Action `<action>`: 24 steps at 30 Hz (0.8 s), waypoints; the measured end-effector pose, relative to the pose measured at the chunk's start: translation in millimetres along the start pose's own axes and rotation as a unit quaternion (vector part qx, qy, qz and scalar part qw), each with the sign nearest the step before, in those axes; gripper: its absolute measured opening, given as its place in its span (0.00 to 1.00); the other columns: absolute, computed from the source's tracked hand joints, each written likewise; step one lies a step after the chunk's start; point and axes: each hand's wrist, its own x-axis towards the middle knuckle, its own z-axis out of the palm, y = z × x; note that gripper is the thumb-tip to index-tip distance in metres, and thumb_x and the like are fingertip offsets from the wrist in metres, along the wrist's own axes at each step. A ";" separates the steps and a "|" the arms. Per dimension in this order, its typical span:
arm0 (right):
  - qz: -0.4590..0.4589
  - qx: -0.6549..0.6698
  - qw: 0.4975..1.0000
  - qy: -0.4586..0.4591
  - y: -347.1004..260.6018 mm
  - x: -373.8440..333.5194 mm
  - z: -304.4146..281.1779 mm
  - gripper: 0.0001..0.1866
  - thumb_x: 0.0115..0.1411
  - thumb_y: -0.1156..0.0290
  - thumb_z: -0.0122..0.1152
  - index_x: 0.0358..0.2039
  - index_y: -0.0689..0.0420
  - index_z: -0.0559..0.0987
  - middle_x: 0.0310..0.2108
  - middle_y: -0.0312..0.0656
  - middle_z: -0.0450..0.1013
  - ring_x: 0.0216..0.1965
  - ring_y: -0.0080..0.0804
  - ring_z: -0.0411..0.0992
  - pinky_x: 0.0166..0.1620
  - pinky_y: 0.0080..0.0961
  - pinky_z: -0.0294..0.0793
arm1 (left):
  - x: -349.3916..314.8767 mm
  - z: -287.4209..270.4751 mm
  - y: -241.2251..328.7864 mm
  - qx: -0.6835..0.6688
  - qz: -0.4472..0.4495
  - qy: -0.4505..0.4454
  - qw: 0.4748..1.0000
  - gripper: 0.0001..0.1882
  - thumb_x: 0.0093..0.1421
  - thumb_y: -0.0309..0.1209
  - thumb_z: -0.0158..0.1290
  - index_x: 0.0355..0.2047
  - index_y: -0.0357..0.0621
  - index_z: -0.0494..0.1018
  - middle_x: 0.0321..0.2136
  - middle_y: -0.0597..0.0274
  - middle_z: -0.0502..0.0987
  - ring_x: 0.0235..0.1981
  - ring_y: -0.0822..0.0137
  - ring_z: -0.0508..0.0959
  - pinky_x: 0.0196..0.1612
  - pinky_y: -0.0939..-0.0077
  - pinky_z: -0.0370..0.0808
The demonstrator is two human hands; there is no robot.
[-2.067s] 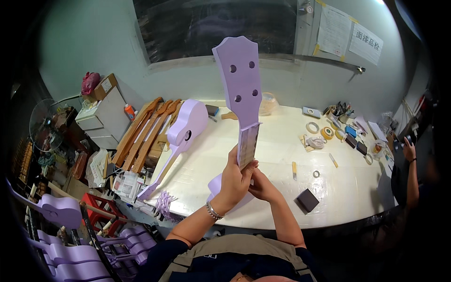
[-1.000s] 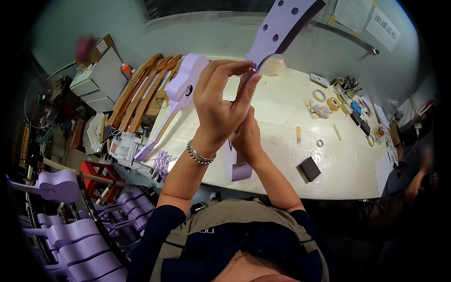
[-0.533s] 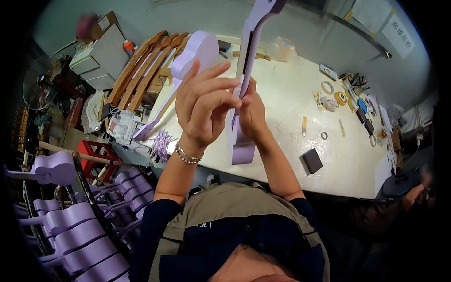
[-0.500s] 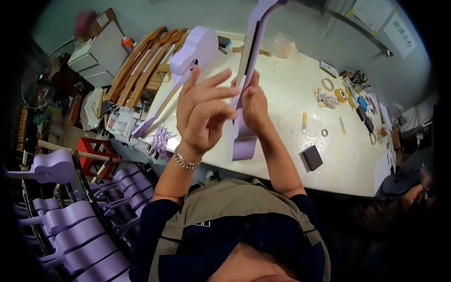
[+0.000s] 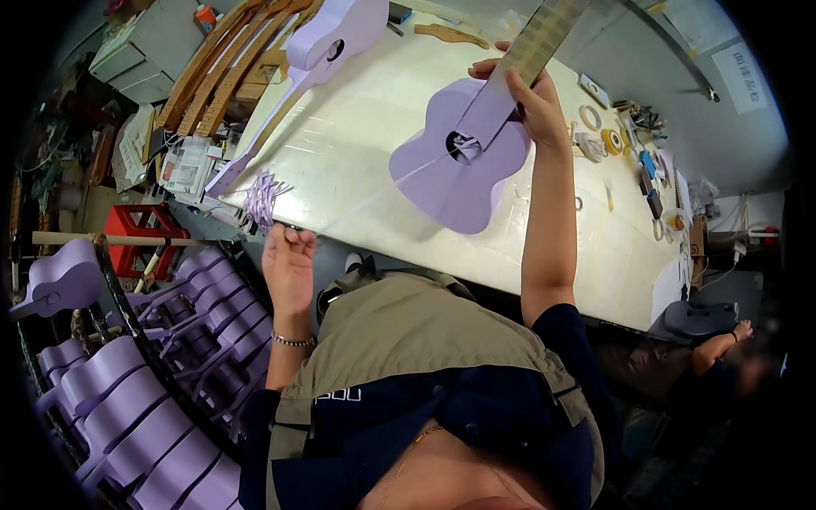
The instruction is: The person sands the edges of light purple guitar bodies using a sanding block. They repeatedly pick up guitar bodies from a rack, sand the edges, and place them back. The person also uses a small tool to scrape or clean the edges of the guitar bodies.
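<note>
My right hand (image 5: 537, 102) is closed round the neck of a light purple ukulele (image 5: 459, 195). The ukulele's front faces up, its body over the table and its neck slanting to the far right. Some light purple strips show in its sound hole. A thin pale strip of tape (image 5: 374, 197) runs taut from near the sound hole toward my left hand (image 5: 291, 259). The fingers of my left hand are curled on the strip's end, just off the table's near edge. Near that hand, a heap of peeled purple tape strips (image 5: 265, 197) lies on the table corner.
A second purple ukulele (image 5: 344, 30) rests along the table's left side, beside long wooden pieces (image 5: 225, 72). Racked purple ukuleles (image 5: 127, 408) stand at lower left, near a red stool (image 5: 140, 225). Tape rolls (image 5: 612, 140) lie at right. Another person's arm (image 5: 718, 347) shows at far right.
The ukulele has turned from edge-on to face-up and moved right, with my right hand on its neck. My left hand has pulled away toward the lower left, drawing out the strip.
</note>
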 end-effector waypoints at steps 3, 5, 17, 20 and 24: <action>-0.002 0.045 0.992 -0.121 -4.6 -16.4 -14.6 0.30 0.55 0.59 0.59 0.52 0.65 0.63 0.46 0.61 0.69 0.54 0.51 0.65 0.59 0.43 0.58 | 50.5 -29.4 28.6 -0.034 0.063 0.007 0.997 0.06 0.63 0.31 0.46 0.33 0.41 0.67 0.28 0.65 0.73 0.34 0.69 0.74 0.46 0.71 0.71; -0.012 0.052 0.980 -0.190 -3.5 -18.5 -15.5 0.28 0.54 0.61 0.59 0.50 0.65 0.65 0.46 0.63 0.69 0.54 0.51 0.65 0.62 0.44 0.49 | 70.6 -24.3 75.6 -0.024 0.121 -0.043 0.991 0.06 0.60 0.31 0.49 0.32 0.42 0.69 0.29 0.64 0.74 0.36 0.67 0.74 0.48 0.69 0.70; -0.080 0.154 0.938 -0.301 25.2 -12.3 -35.2 0.26 0.47 0.62 0.63 0.45 0.62 0.72 0.44 0.61 0.71 0.51 0.60 0.66 0.64 0.53 0.33 | -14.8 -124.0 484.2 -0.184 0.451 -0.079 0.870 0.14 0.59 0.31 0.43 0.17 0.43 0.68 0.17 0.63 0.74 0.24 0.65 0.72 0.33 0.63 0.70; -0.077 0.100 0.966 -0.226 21.9 -24.5 -60.8 0.27 0.46 0.58 0.63 0.44 0.60 0.70 0.40 0.60 0.72 0.50 0.58 0.67 0.63 0.58 0.31 | -19.0 -19.9 334.0 0.192 0.700 0.215 0.654 0.04 0.58 0.22 0.50 0.29 0.33 0.68 0.30 0.48 0.75 0.26 0.62 0.77 0.38 0.70 0.79; -0.097 0.125 0.985 -0.069 39.2 -33.0 -63.2 0.31 0.51 0.58 0.63 0.48 0.66 0.65 0.33 0.53 0.74 0.42 0.45 0.73 0.60 0.60 0.47 | -72.7 38.3 246.6 0.785 0.422 0.182 0.416 0.06 0.56 0.20 0.52 0.35 0.32 0.71 0.31 0.52 0.79 0.29 0.68 0.79 0.36 0.79 0.76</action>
